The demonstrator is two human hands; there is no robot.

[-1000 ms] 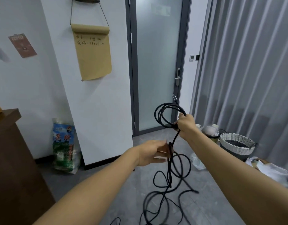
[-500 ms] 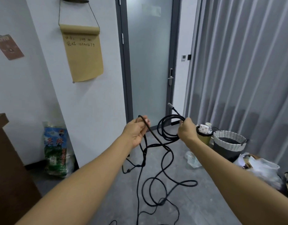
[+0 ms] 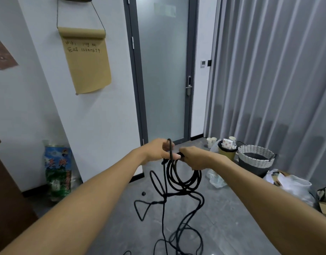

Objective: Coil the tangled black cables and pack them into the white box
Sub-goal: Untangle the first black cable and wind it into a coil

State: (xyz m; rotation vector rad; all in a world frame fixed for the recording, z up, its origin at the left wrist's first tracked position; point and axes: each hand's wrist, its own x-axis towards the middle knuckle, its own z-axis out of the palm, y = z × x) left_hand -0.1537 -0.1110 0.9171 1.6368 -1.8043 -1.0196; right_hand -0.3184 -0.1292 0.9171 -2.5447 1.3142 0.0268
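the left hand (image 3: 157, 150) pinches a strand of the thin black rubber cable (image 3: 178, 178) where it rises past the fingers; just beside it the right hand (image 3: 192, 158) grips the top of the coiled loops, which hang below both hands, loose tangled lengths trailing down to the grey floor (image 3: 228, 218)

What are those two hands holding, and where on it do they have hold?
Both hold the black cable. The right hand grips the top of the hanging coil; the left hand pinches a strand beside it. The rest trails tangled to the floor.
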